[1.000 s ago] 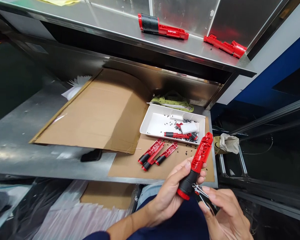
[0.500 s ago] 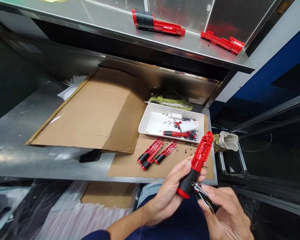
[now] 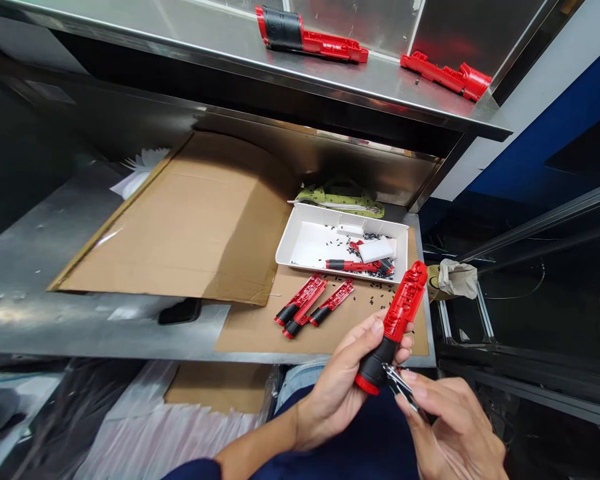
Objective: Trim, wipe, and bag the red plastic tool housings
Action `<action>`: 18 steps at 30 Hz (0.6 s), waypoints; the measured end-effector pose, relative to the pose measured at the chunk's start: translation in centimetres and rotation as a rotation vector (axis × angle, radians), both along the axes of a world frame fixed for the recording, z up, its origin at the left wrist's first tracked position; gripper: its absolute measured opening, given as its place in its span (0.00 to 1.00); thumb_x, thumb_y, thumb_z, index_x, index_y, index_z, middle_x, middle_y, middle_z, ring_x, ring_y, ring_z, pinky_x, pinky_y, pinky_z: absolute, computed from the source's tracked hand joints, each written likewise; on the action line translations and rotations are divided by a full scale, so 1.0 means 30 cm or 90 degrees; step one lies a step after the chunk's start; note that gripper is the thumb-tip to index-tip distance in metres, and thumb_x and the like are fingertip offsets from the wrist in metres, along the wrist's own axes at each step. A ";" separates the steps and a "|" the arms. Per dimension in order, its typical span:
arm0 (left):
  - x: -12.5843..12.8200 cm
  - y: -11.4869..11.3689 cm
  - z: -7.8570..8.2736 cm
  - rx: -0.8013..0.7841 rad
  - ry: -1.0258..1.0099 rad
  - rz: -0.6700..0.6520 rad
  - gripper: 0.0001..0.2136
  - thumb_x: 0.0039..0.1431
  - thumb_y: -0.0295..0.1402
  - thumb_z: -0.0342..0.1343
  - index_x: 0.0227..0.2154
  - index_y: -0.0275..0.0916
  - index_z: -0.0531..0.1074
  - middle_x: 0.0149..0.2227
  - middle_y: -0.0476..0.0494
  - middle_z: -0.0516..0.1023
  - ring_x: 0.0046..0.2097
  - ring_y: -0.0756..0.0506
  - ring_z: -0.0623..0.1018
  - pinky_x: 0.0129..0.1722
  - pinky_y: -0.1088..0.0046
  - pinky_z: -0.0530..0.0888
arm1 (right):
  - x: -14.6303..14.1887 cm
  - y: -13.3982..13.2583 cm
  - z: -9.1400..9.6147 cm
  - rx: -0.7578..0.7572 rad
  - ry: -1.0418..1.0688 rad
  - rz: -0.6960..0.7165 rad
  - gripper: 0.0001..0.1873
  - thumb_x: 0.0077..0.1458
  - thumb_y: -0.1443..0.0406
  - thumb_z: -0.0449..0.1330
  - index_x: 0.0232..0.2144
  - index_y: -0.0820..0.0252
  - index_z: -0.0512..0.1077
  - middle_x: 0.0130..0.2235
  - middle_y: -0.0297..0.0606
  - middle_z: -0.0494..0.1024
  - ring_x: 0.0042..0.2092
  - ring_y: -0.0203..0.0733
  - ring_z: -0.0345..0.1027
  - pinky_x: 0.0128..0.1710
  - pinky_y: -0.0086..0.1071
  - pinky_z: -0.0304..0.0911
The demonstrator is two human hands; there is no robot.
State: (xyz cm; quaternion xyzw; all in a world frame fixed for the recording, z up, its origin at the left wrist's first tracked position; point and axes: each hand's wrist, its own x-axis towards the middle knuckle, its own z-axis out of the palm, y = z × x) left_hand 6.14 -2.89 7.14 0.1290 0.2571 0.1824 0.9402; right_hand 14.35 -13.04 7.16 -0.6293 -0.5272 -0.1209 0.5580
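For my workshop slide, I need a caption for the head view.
Left hand grips a red-and-black casing; right hand holds a metal clipper at its edge.

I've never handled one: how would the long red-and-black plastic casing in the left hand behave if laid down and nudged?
The casing is probably stiff, jutting straight from the left hand. Its rounded black end may roll, but the open, ribbed red half might stop it.

Narrow passage between left hand (image 3: pixel 343 373) and red-black housings (image 3: pixel 310 305), white tray (image 3: pixel 307 245) across its far end.
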 end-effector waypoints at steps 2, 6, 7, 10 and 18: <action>0.000 -0.001 -0.005 -0.012 -0.007 -0.003 0.12 0.57 0.37 0.65 0.40 0.34 0.80 0.38 0.40 0.82 0.36 0.50 0.79 0.38 0.80 0.76 | -0.001 -0.009 0.005 0.004 -0.010 -0.007 0.09 0.51 0.76 0.67 0.34 0.61 0.77 0.31 0.36 0.84 0.27 0.37 0.78 0.21 0.26 0.69; 0.002 0.001 -0.008 -0.053 -0.024 -0.006 0.11 0.58 0.36 0.64 0.39 0.33 0.80 0.37 0.39 0.82 0.35 0.50 0.80 0.37 0.79 0.77 | -0.002 -0.067 -0.002 0.013 0.065 -0.069 0.08 0.51 0.73 0.68 0.34 0.59 0.77 0.32 0.35 0.84 0.26 0.38 0.77 0.20 0.28 0.67; 0.004 0.002 -0.007 -0.065 -0.025 -0.001 0.10 0.59 0.35 0.64 0.38 0.33 0.80 0.38 0.38 0.82 0.36 0.49 0.80 0.39 0.78 0.77 | -0.001 -0.077 -0.003 0.010 0.080 -0.085 0.09 0.50 0.73 0.69 0.35 0.59 0.77 0.32 0.35 0.84 0.27 0.38 0.77 0.21 0.28 0.67; 0.007 0.004 -0.007 -0.079 -0.026 0.003 0.08 0.59 0.33 0.63 0.37 0.33 0.80 0.38 0.38 0.83 0.38 0.49 0.81 0.43 0.76 0.78 | 0.002 -0.072 0.002 0.006 0.069 -0.080 0.11 0.49 0.75 0.69 0.35 0.59 0.77 0.33 0.35 0.84 0.28 0.39 0.77 0.22 0.29 0.68; 0.004 0.001 -0.018 -0.039 -0.033 -0.011 0.13 0.56 0.37 0.66 0.40 0.34 0.80 0.38 0.41 0.82 0.34 0.51 0.80 0.38 0.80 0.76 | -0.006 -0.015 0.018 -0.032 0.030 -0.021 0.09 0.50 0.76 0.67 0.35 0.62 0.77 0.32 0.36 0.84 0.28 0.36 0.77 0.25 0.27 0.71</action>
